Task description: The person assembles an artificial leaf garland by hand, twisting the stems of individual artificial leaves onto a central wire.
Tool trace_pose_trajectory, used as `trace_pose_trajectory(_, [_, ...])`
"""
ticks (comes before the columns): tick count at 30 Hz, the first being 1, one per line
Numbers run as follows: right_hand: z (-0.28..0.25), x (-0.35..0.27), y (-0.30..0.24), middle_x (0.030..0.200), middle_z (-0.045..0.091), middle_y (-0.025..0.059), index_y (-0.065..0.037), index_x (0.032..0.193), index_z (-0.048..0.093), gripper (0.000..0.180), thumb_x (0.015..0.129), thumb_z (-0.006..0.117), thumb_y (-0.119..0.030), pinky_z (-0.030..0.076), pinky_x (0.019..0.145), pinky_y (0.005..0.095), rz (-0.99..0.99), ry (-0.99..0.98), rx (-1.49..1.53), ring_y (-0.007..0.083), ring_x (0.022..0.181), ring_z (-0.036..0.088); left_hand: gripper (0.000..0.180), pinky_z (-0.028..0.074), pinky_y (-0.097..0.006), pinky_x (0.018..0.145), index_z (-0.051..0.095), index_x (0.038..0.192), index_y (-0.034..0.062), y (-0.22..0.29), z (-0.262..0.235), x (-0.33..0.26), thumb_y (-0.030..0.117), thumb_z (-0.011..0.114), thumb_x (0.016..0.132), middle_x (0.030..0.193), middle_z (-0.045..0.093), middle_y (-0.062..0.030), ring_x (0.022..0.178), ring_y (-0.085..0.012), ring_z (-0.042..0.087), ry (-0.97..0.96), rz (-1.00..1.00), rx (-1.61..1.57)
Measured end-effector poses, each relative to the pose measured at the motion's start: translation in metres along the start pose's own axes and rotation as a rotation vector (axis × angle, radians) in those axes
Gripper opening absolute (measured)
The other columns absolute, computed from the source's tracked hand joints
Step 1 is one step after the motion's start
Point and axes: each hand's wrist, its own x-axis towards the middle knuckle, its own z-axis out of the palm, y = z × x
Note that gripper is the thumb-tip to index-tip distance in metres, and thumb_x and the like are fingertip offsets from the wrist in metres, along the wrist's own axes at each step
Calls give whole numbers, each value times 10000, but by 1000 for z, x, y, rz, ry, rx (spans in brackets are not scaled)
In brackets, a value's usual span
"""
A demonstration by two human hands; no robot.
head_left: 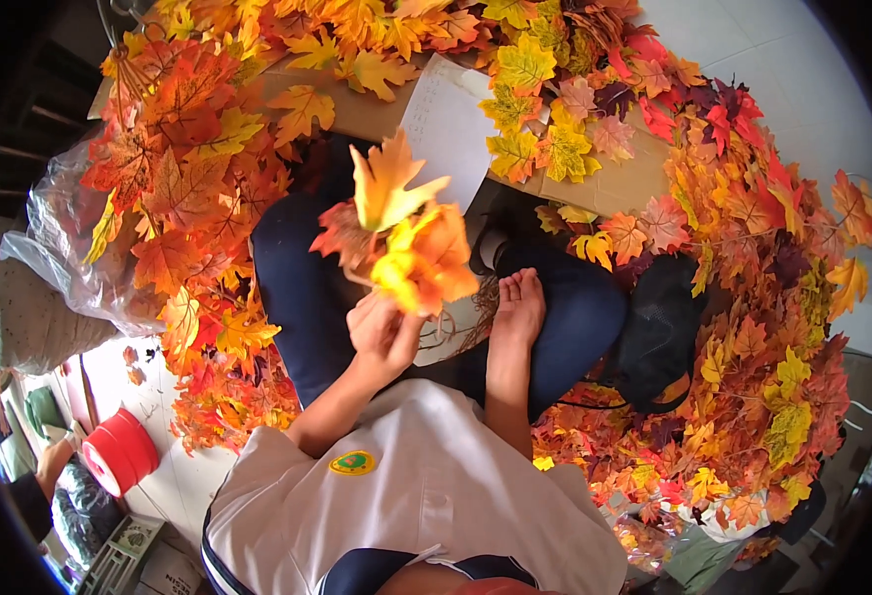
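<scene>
- Left hand is gripping a leaf bunch closed by its stems, holding it up over the lap; orange and yellow leaves are fanning above the fist and hiding the fingertips.
- Right hand is lying on the right thigh, fingers curled down. Can't tell whether it's gripping anything; thin brown strands are showing just beside it.
- Bunch is covering part of the knees and the gap between them.
- Leaf piles are ringing the person left, top and right, burying most of the cardboard; only a strip of its edge is showing.
- White paper sheet is lying on the cardboard at top centre, its lower corner tucked behind the bunch; marks on it are too small to make out.
- Open room: only the lap, plus white floor at top right.
- Clear plastic bag is bulging at left, contents blurred.
- Red spool is sitting lower left by small boxes, cut off by the rim.
- Yellow-green oval badge is sitting on the white shirt.
- Another person's hand is showing at the far left edge, mostly cropped.
</scene>
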Motion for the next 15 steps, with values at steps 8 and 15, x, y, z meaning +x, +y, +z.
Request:
trace_pose_trajectory(8, [61, -43, 13, 714, 607, 25, 14, 835, 629, 306, 991, 528, -229, 470, 640, 239, -136, -353, -704, 95, 660, 572, 93, 470, -243, 709, 548, 936, -10, -23, 1, 19, 78, 568, 959, 887, 652, -86, 750, -105, 578, 1, -642, -562])
trace_pose_trajectory(15, [52, -53, -23, 694, 612, 33, 26, 763, 604, 345, 991, 528, -222, 444, 636, 224, -270, -286, -938, 77, 661, 553, 122, 468, -215, 674, 558, 935, 13, -33, 6, 12, 130, 584, 957, 888, 671, -71, 766, -103, 615, -95, -811, -600])
